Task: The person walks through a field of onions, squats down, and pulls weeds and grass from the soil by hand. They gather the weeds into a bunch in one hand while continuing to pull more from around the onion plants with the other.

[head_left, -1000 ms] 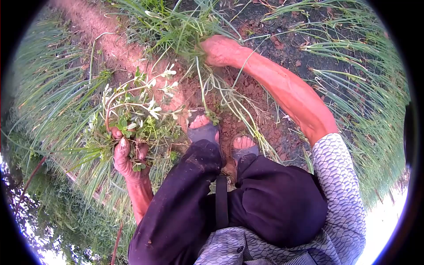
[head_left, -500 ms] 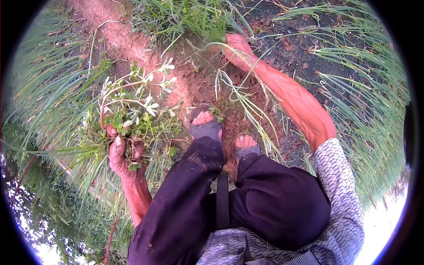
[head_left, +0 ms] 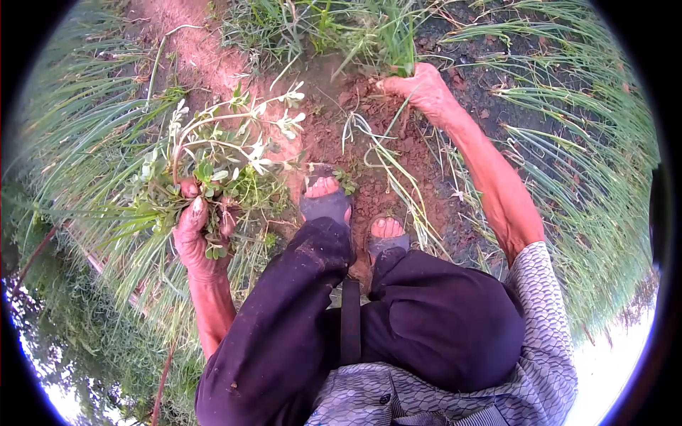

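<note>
At the left, my left hand (head_left: pixel 195 234) is closed around a bunch of pulled weeds (head_left: pixel 213 135), with pale-leaved, thick-stemmed sprigs arching out toward the middle. Thumb and fingertips show among the leaves. My right hand (head_left: pixel 426 91) reaches far forward, its fingers closed on a tuft of green grass (head_left: pixel 396 44) at the top of the view. The lower ends of that tuft are hidden by the hand. Just beneath it is loose reddish soil (head_left: pixel 355 96). A few long, limp onion-like stalks (head_left: pixel 394 170) lie on the ground nearer my feet.
My sandalled feet (head_left: pixel 327 202) stand on the bare soil strip. Rows of onion-like plants (head_left: pixel 568 142) lean in from the right, with more long green leaves (head_left: pixel 78 135) on the left. Low grass (head_left: pixel 284 32) grows ahead.
My right hand has shifted right and slightly back toward me, now showing thumb and fingers closed on the grass. My left hand holds the same bunch, almost unmoved.
</note>
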Motion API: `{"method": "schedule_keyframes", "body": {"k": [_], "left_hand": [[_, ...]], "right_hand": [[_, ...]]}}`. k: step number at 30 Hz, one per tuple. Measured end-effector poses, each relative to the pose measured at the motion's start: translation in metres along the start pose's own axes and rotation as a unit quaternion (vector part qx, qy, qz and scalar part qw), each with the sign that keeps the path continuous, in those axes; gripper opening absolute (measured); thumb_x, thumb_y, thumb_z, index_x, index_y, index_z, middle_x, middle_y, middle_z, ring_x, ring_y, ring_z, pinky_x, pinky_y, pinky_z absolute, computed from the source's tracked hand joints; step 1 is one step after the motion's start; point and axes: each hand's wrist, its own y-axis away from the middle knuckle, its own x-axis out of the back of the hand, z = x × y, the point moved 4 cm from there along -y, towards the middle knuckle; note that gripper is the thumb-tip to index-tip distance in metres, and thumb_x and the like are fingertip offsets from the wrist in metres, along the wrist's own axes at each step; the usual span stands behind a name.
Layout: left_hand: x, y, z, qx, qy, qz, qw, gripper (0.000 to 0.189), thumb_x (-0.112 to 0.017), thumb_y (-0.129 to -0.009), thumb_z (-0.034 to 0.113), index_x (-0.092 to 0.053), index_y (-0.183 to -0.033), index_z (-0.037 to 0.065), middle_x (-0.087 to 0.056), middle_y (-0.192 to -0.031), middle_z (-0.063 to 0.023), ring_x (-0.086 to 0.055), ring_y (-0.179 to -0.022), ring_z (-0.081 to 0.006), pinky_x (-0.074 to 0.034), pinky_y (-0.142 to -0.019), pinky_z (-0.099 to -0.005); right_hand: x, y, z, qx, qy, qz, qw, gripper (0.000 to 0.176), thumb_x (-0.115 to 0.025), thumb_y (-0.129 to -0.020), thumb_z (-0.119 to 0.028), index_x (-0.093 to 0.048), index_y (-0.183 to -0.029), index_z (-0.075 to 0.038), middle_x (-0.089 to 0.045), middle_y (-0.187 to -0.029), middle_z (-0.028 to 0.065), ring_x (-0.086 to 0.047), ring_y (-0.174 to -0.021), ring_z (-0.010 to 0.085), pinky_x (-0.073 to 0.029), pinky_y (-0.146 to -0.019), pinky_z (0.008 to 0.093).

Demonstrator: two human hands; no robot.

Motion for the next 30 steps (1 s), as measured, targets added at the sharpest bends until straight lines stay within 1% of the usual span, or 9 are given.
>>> {"method": "schedule_keyframes", "body": {"k": [4, 11, 15, 23, 24, 25, 26, 27, 30], "left_hand": [[-0.011, -0.003, -0.005, 0.021, -0.103, 0.045, 0.993, 0.025, -0.066, -0.084, 0.014, -0.050, -0.103, 0.008, -0.063, -0.093, -0.0146, -0.062, -0.069, -0.0189, -0.050, -0.050, -0.0255], [-0.056, -0.018, 0.003, -0.021, -0.245, 0.052, 0.968, 0.040, -0.068, -0.086, 0.020, -0.054, -0.118, 0.002, -0.063, -0.108, -0.0113, -0.065, -0.085, -0.0182, -0.053, -0.062, -0.0249], [-0.056, -0.031, 0.016, -0.205, -0.193, -0.095, 0.955, 0.039, -0.069, -0.084, 0.015, -0.057, -0.117, -0.002, -0.065, -0.102, -0.0107, -0.065, -0.090, -0.0204, -0.053, -0.084, -0.0325], [-0.047, -0.007, 0.039, -0.274, -0.137, 0.082, 0.948, 0.033, -0.058, -0.090, 0.012, -0.055, -0.120, -0.001, -0.063, -0.111, -0.0161, -0.064, -0.088, -0.0184, -0.053, -0.063, -0.0255], [-0.046, -0.001, 0.046, -0.282, -0.130, 0.113, 0.944, 0.032, -0.056, -0.091, 0.012, -0.055, -0.120, -0.001, -0.062, -0.113, -0.0168, -0.064, -0.087, -0.0181, -0.053, -0.061, -0.0245], [-0.053, 0.002, 0.058, -0.282, -0.064, 0.087, 0.953, 0.031, -0.051, -0.091, 0.008, -0.055, -0.120, -0.003, -0.063, -0.111, -0.0187, -0.064, -0.086, -0.0187, -0.054, -0.058, -0.0245], [-0.032, 0.003, 0.076, -0.270, -0.050, -0.029, 0.961, 0.031, -0.052, -0.090, 0.010, -0.054, -0.118, -0.005, -0.063, -0.109, -0.0207, -0.064, -0.088, -0.0206, -0.054, -0.056, -0.0240], [-0.022, 0.008, 0.085, -0.276, -0.046, -0.013, 0.960, 0.033, -0.051, -0.092, 0.014, -0.055, -0.119, -0.003, -0.064, -0.108, -0.0201, -0.064, -0.081, -0.0181, -0.053, -0.054, -0.0236], [-0.007, 0.010, 0.103, -0.301, -0.024, 0.045, 0.952, 0.035, -0.050, -0.092, 0.021, -0.053, -0.120, -0.001, -0.063, -0.105, -0.0216, -0.057, -0.064, -0.0138, -0.046, -0.050, -0.0217]], "right_hand": [[-0.008, 0.020, -0.018, 0.037, -0.271, 0.039, 0.961, 0.029, -0.073, -0.079, -0.017, -0.064, -0.102, -0.001, -0.065, -0.086, 0.0028, -0.059, -0.071, 0.0085, -0.050, -0.061, 0.0249], [-0.061, 0.072, -0.172, 0.213, -0.070, -0.120, 0.967, 0.030, -0.067, -0.085, -0.022, -0.063, -0.107, -0.003, -0.063, -0.082, 0.0029, -0.059, -0.077, 0.0096, -0.050, -0.070, 0.0260], [-0.098, 0.094, -0.217, 0.228, -0.015, -0.209, 0.951, 0.023, -0.064, -0.086, -0.021, -0.065, -0.102, -0.004, -0.064, -0.080, 0.0084, -0.062, -0.075, 0.0146, -0.051, -0.071, 0.0295], [-0.076, 0.132, -0.251, 0.352, 0.001, -0.175, 0.920, 0.032, -0.060, -0.084, -0.022, -0.059, -0.102, 0.004, -0.064, -0.088, 0.0130, -0.063, -0.081, 0.0191, -0.052, -0.072, 0.0327], [-0.039, 0.144, -0.229, 0.586, -0.064, -0.034, 0.807, 0.030, -0.058, -0.090, -0.023, -0.060, -0.101, 0.004, -0.065, -0.086, 0.0108, -0.063, -0.075, 0.0155, -0.053, -0.066, 0.0286], [-0.028, 0.112, -0.225, 0.337, -0.110, -0.175, 0.918, 0.021, -0.056, -0.092, -0.016, -0.062, -0.097, 0.003, -0.064, -0.082, 0.0078, -0.062, -0.069, 0.0111, -0.052, -0.059, 0.0249], [-0.010, 0.107, -0.203, 0.175, -0.180, -0.110, 0.962, 0.011, -0.057, -0.090, -0.009, -0.063, -0.094, 0.000, -0.063, -0.076, 0.0043, -0.059, -0.062, 0.0095, -0.051, -0.053, 0.0248], [-0.004, 0.106, -0.184, 0.164, 0.006, -0.114, 0.980, 0.012, -0.056, -0.088, -0.009, -0.064, -0.093, 0.000, -0.064, -0.077, 0.0083, -0.061, -0.066, 0.0145, -0.052, -0.059, 0.0282], [-0.004, 0.088, -0.077, 0.098, 0.531, -0.104, 0.835, 0.016, -0.055, -0.082, -0.009, -0.066, -0.089, 0.000, -0.066, -0.079, 0.0201, -0.068, -0.081, 0.0295, -0.055, -0.077, 0.0382]]}}
